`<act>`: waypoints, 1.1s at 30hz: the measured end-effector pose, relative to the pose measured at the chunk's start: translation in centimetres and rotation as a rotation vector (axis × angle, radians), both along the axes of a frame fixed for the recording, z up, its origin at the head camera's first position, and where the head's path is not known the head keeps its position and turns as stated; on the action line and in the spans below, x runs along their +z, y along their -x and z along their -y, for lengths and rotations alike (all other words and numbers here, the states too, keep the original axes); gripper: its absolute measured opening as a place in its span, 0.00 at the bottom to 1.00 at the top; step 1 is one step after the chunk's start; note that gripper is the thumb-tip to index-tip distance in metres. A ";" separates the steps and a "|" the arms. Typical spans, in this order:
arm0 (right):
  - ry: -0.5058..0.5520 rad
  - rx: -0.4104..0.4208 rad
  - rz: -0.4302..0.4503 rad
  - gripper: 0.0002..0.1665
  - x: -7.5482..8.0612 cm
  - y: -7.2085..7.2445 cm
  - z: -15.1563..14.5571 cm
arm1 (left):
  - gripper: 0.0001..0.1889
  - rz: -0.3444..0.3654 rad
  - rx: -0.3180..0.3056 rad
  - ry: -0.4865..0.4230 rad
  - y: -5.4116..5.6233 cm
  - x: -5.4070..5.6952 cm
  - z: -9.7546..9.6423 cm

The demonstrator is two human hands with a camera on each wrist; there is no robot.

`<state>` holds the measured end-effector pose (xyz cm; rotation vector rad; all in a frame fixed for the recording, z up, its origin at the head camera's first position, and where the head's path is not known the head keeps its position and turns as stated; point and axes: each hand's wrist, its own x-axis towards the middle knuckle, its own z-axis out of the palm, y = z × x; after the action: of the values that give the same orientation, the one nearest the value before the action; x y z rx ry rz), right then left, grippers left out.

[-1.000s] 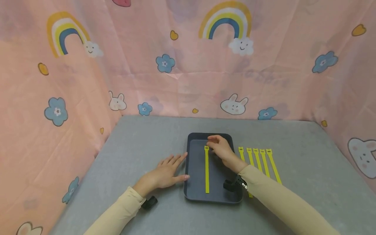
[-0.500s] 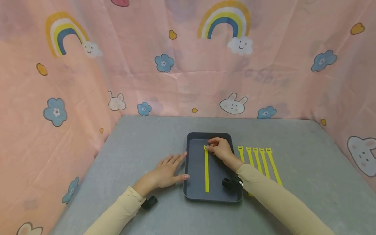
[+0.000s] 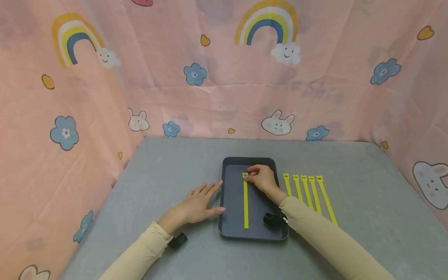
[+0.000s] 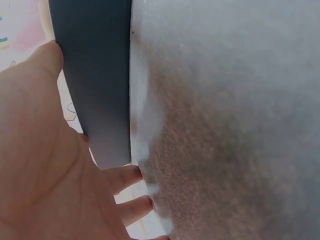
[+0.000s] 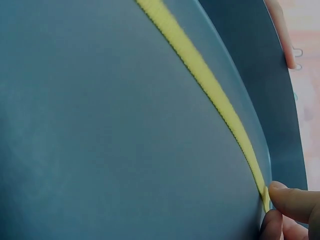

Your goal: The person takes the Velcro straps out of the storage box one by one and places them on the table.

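Note:
A yellow hook-and-loop cable tie (image 3: 246, 204) lies lengthwise in a dark grey tray (image 3: 229, 225), its slotted head toward the far end. My right hand (image 3: 263, 179) reaches over the tray and pinches the tie at its head. In the right wrist view, thumb and finger (image 5: 292, 200) close on the end of the tie (image 5: 212, 90). My left hand (image 3: 196, 206) is spread at the tray's left side, thumb and index fingertip touching the rim. The left wrist view shows that hand (image 4: 45, 150) with its fingers extended along the tray's outer wall (image 4: 95, 65).
Several more yellow cable ties (image 3: 317, 194) lie side by side on the grey table (image 3: 378, 202) to the right of the tray, partly hidden by my right forearm. A pink patterned cloth (image 3: 224, 101) hangs around the table's back and sides.
My right hand has moved slightly left and down, from beside the tie's head to pinching it. The tie looks unmoved in the tray, and my left hand stays in place.

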<state>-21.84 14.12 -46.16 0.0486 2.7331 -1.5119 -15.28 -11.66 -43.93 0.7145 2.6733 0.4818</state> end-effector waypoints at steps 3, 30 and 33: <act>-0.022 -0.001 -0.008 0.18 0.0 0.1 0.1 | 0.46 0.004 0.001 0.004 0.1 0.1 0.0; -0.118 0.022 -0.078 0.16 0.0 0.2 0.1 | 0.46 -0.006 0.001 -0.005 0.1 0.0 0.0; -0.127 0.031 -0.078 0.15 0.1 0.1 0.2 | 0.46 -0.002 0.001 0.002 0.1 -0.1 0.0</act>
<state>-21.95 13.92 -46.09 -0.0510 2.8729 -1.3597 -15.34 -11.71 -44.04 0.7138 2.6752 0.4793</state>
